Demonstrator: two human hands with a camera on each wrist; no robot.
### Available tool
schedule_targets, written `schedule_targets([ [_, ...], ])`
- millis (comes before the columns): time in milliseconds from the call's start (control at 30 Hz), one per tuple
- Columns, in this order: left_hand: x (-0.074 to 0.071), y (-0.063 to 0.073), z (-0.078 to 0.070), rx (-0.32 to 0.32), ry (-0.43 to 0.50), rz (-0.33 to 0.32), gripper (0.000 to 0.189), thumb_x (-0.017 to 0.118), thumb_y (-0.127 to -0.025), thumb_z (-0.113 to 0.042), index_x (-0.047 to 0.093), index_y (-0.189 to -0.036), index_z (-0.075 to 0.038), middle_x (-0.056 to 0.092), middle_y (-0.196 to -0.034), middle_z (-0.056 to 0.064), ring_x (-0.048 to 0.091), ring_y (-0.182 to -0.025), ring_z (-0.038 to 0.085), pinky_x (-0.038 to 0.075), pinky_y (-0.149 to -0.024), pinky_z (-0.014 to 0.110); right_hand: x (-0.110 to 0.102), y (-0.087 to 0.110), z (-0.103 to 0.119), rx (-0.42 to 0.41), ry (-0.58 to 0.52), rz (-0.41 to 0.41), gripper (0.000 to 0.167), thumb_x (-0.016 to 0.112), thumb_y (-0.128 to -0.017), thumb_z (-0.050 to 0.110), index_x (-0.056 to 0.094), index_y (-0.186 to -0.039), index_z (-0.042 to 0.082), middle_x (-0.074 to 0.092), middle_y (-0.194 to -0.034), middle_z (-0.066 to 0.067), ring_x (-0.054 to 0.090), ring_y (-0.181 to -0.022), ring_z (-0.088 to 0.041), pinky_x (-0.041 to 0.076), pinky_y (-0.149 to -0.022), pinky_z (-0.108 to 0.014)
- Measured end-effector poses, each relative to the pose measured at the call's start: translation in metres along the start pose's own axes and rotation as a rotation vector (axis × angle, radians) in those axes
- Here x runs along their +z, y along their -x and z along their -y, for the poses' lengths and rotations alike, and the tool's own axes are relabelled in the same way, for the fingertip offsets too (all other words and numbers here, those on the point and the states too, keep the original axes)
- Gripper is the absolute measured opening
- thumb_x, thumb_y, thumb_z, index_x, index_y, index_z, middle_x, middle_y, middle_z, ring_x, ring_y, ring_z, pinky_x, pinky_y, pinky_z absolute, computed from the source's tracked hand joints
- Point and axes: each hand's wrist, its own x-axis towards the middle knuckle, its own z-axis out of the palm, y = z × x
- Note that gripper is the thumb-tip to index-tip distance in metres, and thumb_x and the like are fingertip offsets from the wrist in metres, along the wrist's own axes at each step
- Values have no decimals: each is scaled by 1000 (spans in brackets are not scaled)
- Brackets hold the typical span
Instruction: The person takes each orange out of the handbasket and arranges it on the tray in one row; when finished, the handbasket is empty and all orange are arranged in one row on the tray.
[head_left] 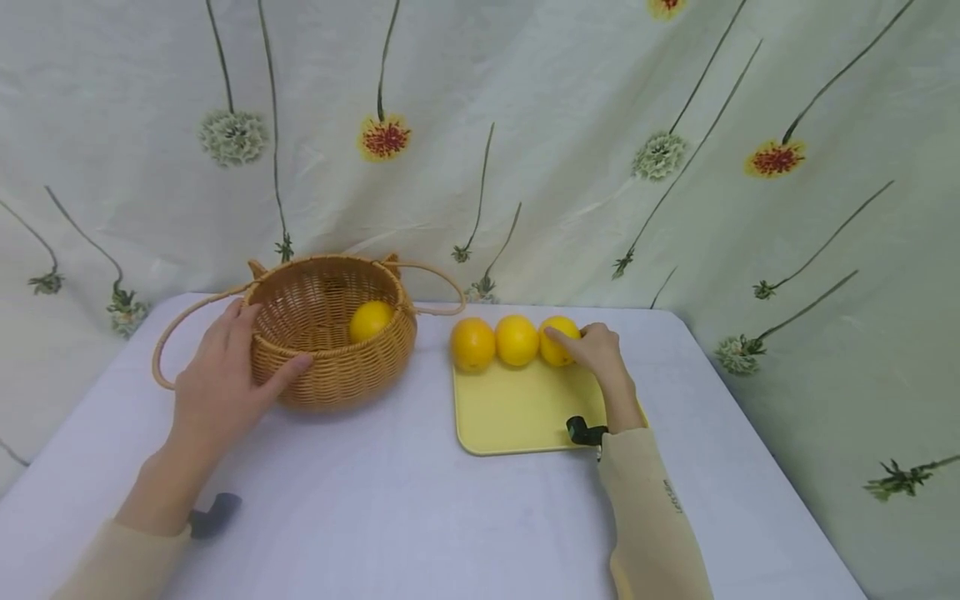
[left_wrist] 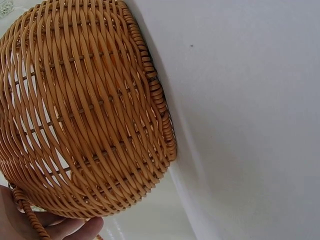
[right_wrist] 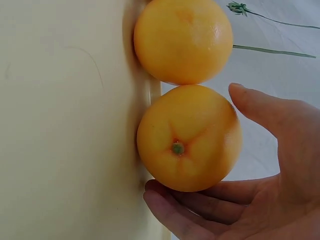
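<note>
I count four oranges (head_left: 517,340), one wicker basket (head_left: 337,379) and one yellow tray (head_left: 517,408) on the white desk (head_left: 375,508). Three oranges stand in a row along the tray's far edge; the fourth orange (head_left: 370,322) lies inside the basket, toward its right wall. My right hand (head_left: 600,348) is at the tray's far right corner, where the rightmost orange (right_wrist: 187,140) sits within its grip: fingers curved along one side, thumb at the other, spread about as wide as the fruit. I cannot tell how firmly the thumb presses. That orange touches the middle one (right_wrist: 182,37). My left hand (head_left: 225,367) holds the basket at its left side, thumb at the near rim. The basket stands near the desk's far edge, toward the far left corner.
</note>
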Motion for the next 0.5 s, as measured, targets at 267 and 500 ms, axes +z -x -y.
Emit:
schedule_targets([
  [267, -1, 0, -1, -6, -5, 5, 95, 70, -94, -61, 35, -160, -2, 34, -164, 33, 41, -142, 59, 46, -80, 82, -4, 0, -3, -3, -13, -32, 72, 54, -100, 66, 70, -84, -2, 63, -75, -11, 57, -73, -25, 46, -67, -32],
  [500, 1, 0, 2, 0, -2, 2, 94, 70, -94, -61, 36, -159, -2, 34, -164, 33, 41, -141, 59, 46, -78, 82, -11, 0, -5, -4, -20, -42, 78, 50, -103, 65, 76, -110, -8, 74, -102, -24, 64, -90, -33, 51, -79, -40],
])
